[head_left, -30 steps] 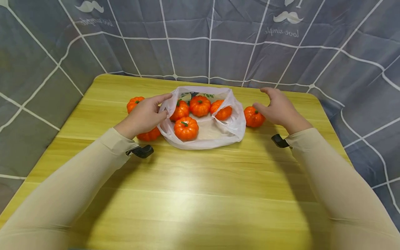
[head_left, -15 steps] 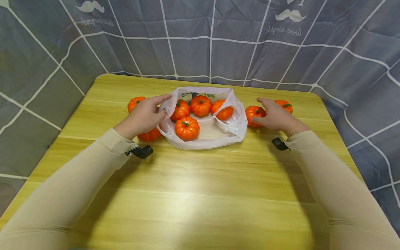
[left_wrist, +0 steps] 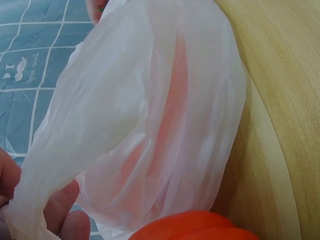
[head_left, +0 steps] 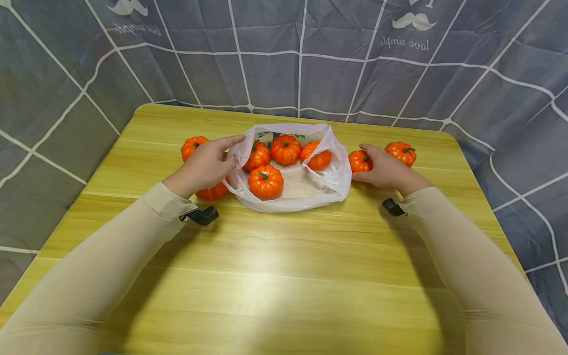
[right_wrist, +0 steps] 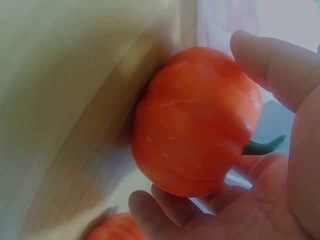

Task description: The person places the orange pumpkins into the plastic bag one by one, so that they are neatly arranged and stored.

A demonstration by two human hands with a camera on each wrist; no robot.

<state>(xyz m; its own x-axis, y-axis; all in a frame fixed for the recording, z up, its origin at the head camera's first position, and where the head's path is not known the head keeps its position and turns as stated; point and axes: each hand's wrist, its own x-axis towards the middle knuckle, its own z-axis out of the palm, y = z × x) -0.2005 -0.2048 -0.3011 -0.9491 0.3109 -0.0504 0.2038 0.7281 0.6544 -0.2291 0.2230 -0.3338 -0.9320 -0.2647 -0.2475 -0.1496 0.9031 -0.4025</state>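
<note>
A white plastic bag (head_left: 293,204) lies with its mouth spread wide on the table, several small orange pumpkins (head_left: 266,183) inside. My left hand (head_left: 201,166) pinches the bag's left rim between thumb and fingers; the left wrist view shows the film (left_wrist: 115,100) bunched there. Just right of the bag, my right hand (head_left: 387,170) holds an orange pumpkin (right_wrist: 195,125) with a green stem, thumb on one side and curled fingers on the other. In the right wrist view this pumpkin appears at or very near the tabletop.
Another pumpkin (head_left: 401,153) sits beyond the right hand. Two more, a rear pumpkin (head_left: 193,146) and a front pumpkin (head_left: 212,191), lie left of the bag, partly hidden by the left hand. A grey checked curtain (head_left: 266,79) hangs around the wooden table (head_left: 284,276).
My right hand has moved left and down onto the pumpkin beside the bag and closed around it, uncovering another pumpkin behind. The left hand and bag have stayed put.
</note>
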